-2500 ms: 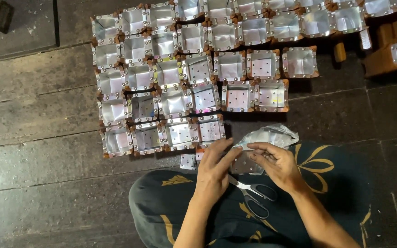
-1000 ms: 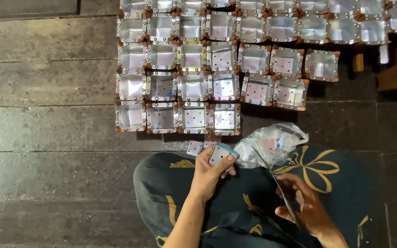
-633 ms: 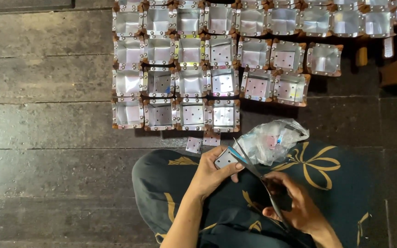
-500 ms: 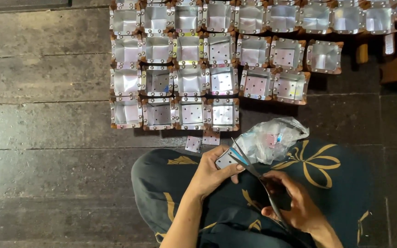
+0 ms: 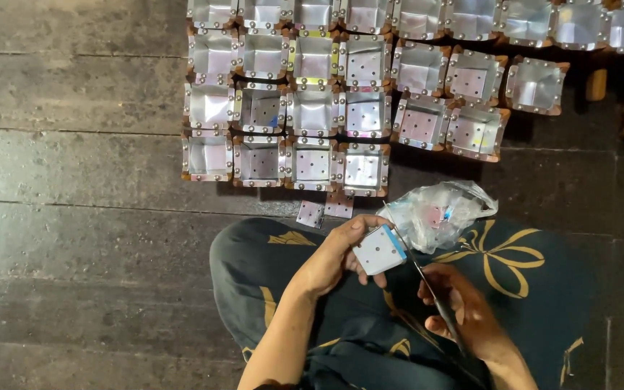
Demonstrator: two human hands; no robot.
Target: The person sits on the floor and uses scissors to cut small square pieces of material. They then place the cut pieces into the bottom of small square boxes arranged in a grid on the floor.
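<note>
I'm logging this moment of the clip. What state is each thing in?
Left hand: gripping the small square silver sheet with punched holes, held flat above the lap.
Right hand: closed on the metal scissors, blades at the sheet's blue edge.
Clear plastic bag: crumpled, lying on the knee.
Shiny square foil trays: open-topped, set in rows on the dark wooden floor.

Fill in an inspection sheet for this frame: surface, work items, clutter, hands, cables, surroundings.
Surface: dark wooden plank floor, worn.
Work items: small perforated foil square in the left hand; scissors in the right hand, blades beside the square's edge.
Clutter: clear plastic bag on the person's knee; two loose foil squares on the floor.
Hands: both bare, over the dark patterned cloth on the lap.
Cables: nothing seen.
Surroundings: rows of shiny foil-lined trays ahead; wooden pieces at top right.
</note>
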